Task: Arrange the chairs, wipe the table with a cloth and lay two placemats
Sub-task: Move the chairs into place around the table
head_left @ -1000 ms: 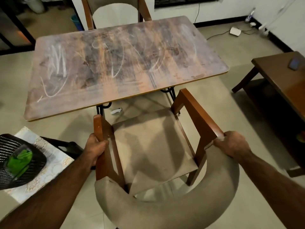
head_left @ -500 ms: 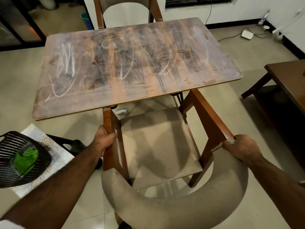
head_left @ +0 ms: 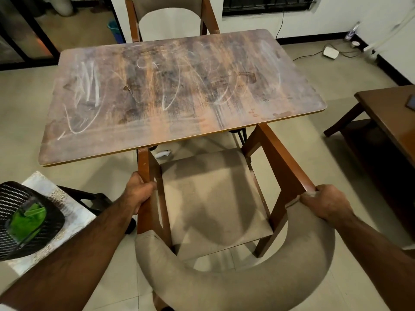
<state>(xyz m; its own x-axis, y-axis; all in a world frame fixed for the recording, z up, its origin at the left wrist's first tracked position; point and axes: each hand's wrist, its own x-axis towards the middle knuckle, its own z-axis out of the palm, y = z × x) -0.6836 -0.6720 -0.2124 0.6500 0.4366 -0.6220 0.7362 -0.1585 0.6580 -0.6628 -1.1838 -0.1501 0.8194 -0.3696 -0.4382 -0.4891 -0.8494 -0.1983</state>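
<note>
Head view: the counter (head_left: 179,97) fills the upper middle of the frame, long axis left to right, with pale streaks across its top. Below it, at centre, the near chair (head_left: 213,198) faces up-frame, its armrest fronts at the counter's near edge and its seat mostly out. The far chair (head_left: 168,23) stands at top centre. The left grip (head_left: 140,191) wraps the left armrest; the right grip (head_left: 325,203) clasps the right armrest's rear end. The counter lies straight ahead of both, so the push is likely forward.
</note>
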